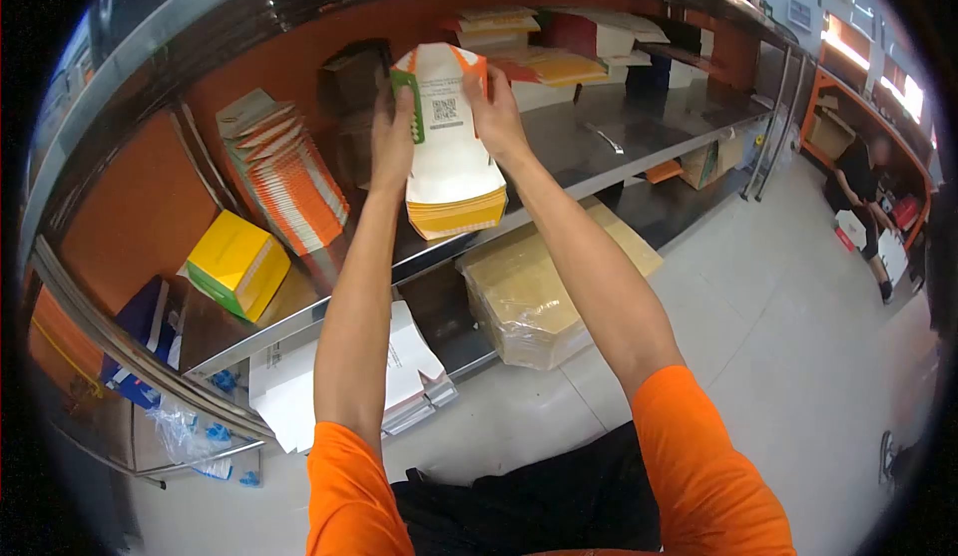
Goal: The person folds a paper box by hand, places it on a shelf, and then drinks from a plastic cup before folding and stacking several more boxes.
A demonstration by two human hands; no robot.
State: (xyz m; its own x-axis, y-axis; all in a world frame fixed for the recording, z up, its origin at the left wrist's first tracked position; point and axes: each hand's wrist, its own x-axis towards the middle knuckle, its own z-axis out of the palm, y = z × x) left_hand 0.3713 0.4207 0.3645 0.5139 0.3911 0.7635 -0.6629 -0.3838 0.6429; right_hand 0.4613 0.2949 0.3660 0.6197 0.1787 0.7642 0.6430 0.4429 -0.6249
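Both hands hold a white carton (439, 152) with a printed square code, above the metal shelf. My left hand (392, 135) is closed on its left side, by a green panel. My right hand (496, 117) grips the right side, next to an orange edge. Directly below the carton lies a stack of yellow and white cartons (457, 217) at the shelf's front edge. To the left stands a leaning stack of nested orange and white cartons (289, 177). A yellow and green box (238, 265) sits farther left.
More folded cartons (559, 62) lie at the back of the shelf (639, 127). Under it are a plastic-wrapped brown box (544, 296) and white flat sheets (399, 356). Another person (858, 177) is at the far right, near an orange shelf unit.
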